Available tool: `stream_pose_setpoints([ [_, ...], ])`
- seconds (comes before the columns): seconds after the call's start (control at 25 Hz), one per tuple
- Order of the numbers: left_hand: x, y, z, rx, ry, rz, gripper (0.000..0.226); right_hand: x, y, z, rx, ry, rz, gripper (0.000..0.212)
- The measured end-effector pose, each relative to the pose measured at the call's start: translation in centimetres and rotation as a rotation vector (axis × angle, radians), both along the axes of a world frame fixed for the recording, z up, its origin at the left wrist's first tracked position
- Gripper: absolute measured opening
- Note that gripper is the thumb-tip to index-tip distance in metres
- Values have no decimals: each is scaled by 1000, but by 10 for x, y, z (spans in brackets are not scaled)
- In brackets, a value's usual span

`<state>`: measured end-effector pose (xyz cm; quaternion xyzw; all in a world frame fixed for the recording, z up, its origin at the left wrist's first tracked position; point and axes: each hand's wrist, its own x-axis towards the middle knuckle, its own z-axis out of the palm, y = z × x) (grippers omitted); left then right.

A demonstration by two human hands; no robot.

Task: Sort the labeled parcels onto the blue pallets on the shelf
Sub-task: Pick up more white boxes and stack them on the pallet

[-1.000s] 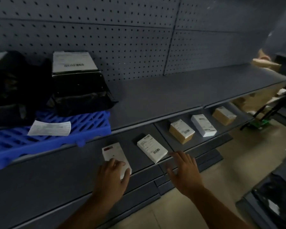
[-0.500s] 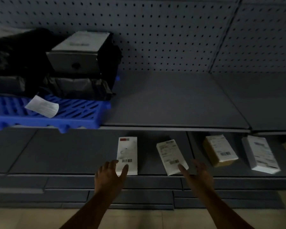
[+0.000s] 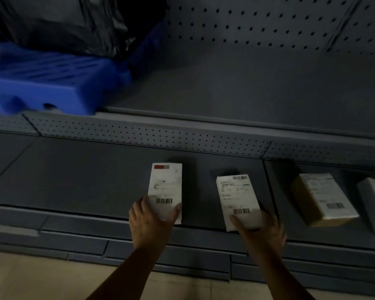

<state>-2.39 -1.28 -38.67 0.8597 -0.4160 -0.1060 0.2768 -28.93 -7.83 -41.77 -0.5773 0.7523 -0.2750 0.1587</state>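
Left hand: the left hand (image 3: 148, 224) held the near end of the red-marked box (image 3: 166, 187), with the fingers (image 3: 139, 207) curled on its left edge and the thumb on its right edge.
Right hand: the right hand (image 3: 262, 230) clasped the near end of the plain white box (image 3: 238, 202), thumb over the top corner; the other fingers were mostly hidden behind it.
Boxes: both lay flat and label up on the lower surface (image 3: 74, 176), side by side but apart, close to its front lip.
Pallet: the blue pallet (image 3: 52, 83) sat on the upper shelf to the left, with black bags (image 3: 63, 24) piled on its back part.
Grip advice: each hold was only at one end, so the far ends would probably dip; sliding the fingers further under before lifting would help.
Path: the boxes likely needed to clear the upper shelf's front edge (it overhung them).
Waiting: a brown box (image 3: 320, 198) lay further right.
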Motion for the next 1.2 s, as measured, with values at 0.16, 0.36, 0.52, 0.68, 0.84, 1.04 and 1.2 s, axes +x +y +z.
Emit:
stream_pose_setpoints([
  [0.16, -13, 4, 6, -93, 133, 45, 97, 18, 15, 8, -107, -128, 67, 97],
  [0.36, -5, 2, 13, -226, 574, 16, 73, 33, 13, 26, -68, -487, 104, 79],
  [0.52, 9, 28, 36, -303, 782, 183, 58, 48, 23, 69, 3, -581, 86, 52],
  [0.68, 19, 73, 67, -391, 821, 309, 46, 70, 37, 115, 83, -694, 132, 53],
  [0.84, 30, 116, 98, -531, 717, 430, 39, 102, 62, 140, 142, -786, 251, 53],
  [1.04, 61, 176, 125, -678, 614, 588, 41, 161, 96, 162, 232, -822, 518, 59],
  [1.2, 97, 233, 138, -745, 512, 724, 39, 220, 132, 178, 265, -824, 695, 50],
])
